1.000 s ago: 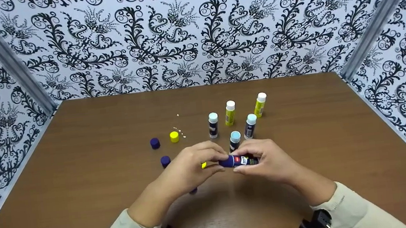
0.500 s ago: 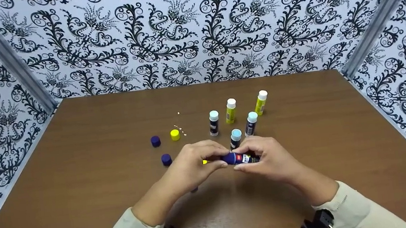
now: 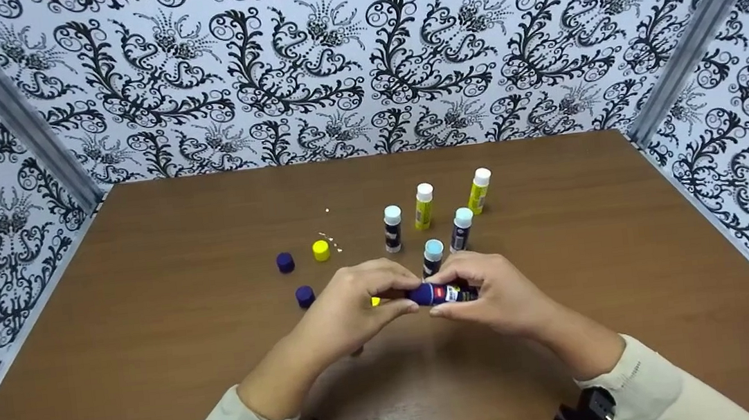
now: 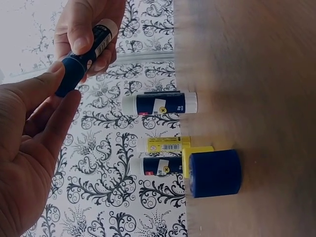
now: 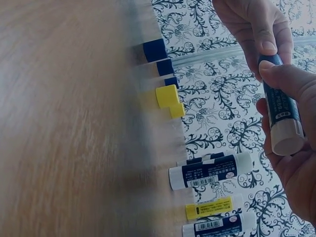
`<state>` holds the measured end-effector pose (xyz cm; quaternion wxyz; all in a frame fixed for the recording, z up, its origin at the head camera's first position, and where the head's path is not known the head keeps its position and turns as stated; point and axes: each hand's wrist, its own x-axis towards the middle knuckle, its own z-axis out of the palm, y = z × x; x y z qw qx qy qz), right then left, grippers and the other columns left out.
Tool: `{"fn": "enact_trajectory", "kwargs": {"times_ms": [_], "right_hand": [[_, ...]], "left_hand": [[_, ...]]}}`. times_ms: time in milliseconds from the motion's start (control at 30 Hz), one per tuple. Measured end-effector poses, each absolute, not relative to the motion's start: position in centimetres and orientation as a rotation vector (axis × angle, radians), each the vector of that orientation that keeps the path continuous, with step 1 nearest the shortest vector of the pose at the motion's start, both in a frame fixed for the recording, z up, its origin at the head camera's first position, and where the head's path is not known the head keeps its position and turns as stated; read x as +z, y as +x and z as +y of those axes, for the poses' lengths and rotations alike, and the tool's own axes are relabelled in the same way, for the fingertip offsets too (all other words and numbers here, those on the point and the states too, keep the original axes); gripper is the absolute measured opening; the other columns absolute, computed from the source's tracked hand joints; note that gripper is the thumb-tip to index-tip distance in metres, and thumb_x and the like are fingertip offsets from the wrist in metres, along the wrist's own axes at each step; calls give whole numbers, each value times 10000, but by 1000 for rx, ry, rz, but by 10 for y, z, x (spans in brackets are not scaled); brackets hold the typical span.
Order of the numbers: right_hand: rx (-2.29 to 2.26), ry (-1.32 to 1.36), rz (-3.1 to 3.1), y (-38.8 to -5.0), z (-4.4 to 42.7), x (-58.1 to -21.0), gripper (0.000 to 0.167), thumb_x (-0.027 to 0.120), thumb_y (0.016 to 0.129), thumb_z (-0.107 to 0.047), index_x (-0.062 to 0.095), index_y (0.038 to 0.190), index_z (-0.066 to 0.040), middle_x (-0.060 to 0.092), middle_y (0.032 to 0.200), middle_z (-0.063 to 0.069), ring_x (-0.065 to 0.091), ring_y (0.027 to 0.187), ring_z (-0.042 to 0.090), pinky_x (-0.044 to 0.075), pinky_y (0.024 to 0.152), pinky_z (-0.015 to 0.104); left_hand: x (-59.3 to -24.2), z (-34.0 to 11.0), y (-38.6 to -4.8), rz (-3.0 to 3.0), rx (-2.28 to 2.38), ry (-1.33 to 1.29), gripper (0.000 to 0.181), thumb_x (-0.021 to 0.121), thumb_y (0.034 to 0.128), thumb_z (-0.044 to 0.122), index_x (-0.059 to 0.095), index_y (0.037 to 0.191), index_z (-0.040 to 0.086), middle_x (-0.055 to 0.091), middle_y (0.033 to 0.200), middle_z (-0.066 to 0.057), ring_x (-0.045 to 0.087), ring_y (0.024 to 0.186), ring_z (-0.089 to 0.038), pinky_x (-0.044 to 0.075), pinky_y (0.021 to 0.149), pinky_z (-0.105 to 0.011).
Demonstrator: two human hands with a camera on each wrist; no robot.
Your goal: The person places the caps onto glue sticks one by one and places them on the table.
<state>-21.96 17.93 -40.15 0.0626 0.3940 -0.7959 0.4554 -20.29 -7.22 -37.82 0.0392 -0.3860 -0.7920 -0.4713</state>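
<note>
Between both hands, above the table, lies a dark blue glue stick (image 3: 449, 293), held sideways with its blue cap on its left end. My left hand (image 3: 357, 309) pinches that cap (image 4: 70, 75) between thumb and fingers. The right hand (image 3: 501, 290) grips the glue stick's body, and its white base (image 5: 288, 138) sticks out in the right wrist view. Just behind the hands stands an uncapped blue glue stick (image 3: 432, 257), its lower part hidden by them. A yellow cap (image 3: 376, 302) shows partly behind the left hand.
Two more uncapped blue glue sticks (image 3: 393, 229) and two yellow ones (image 3: 423, 206) stand upright farther back. On the left are loose blue caps (image 3: 285, 262) and a yellow cap (image 3: 321, 250), with small white crumbs (image 3: 333, 242) nearby. Patterned panels (image 3: 359, 65) border the table (image 3: 178, 258).
Both hands keep their hold on the glue stick in nearly the same place. My left hand has shifted slightly on the cap; the standing glue sticks and loose caps stay put.
</note>
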Motion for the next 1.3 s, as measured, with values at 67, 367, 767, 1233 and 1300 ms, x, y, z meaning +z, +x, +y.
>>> {"fn": "enact_trajectory", "kwargs": {"times_ms": [67,367,767,1233,1300], "right_hand": [[1371,1166,-2437,-219,179,-400,230,859,862,-145,775,1076,-128,734,1011,25,630,904,91,567,748,203],[1182,1193,-2482,-221,183,-386,247,849,880,-181,754,1103,-135,721,1026,2,625,909,99,562,765,237],[995,1285,-2412,-228,182,-368,284,841,859,-99,752,1128,-124,711,1027,-13,615,932,120,539,789,272],[1230,1127,-2399,-236,190,-343,312,846,842,-42,756,1129,-127,730,1033,-14,631,878,137,560,719,228],[1332,1058,-2399,-238,192,-340,308,841,841,-18,748,1124,-98,727,1046,2,647,874,154,581,721,226]], "left_hand": [[-378,-72,-203,-2436,-1443,-1174,235,776,916,52,772,1148,22,751,1124,-85,725,1017,-161,611,886,-194],[-376,-68,-199,-2439,-1476,-1086,245,777,923,81,758,1165,50,717,1177,-70,715,1059,-145,607,911,-204],[-369,-72,-198,-2349,-1480,-1052,260,794,903,56,757,1160,39,707,1180,-73,720,1071,-132,612,927,-233],[-364,-80,-201,-2342,-1369,-968,206,764,940,78,761,1144,49,715,1169,-68,729,1052,-158,603,920,-198],[-365,-81,-201,-2346,-1328,-975,199,763,944,92,765,1140,60,718,1173,-63,727,1052,-147,604,920,-204]]}}
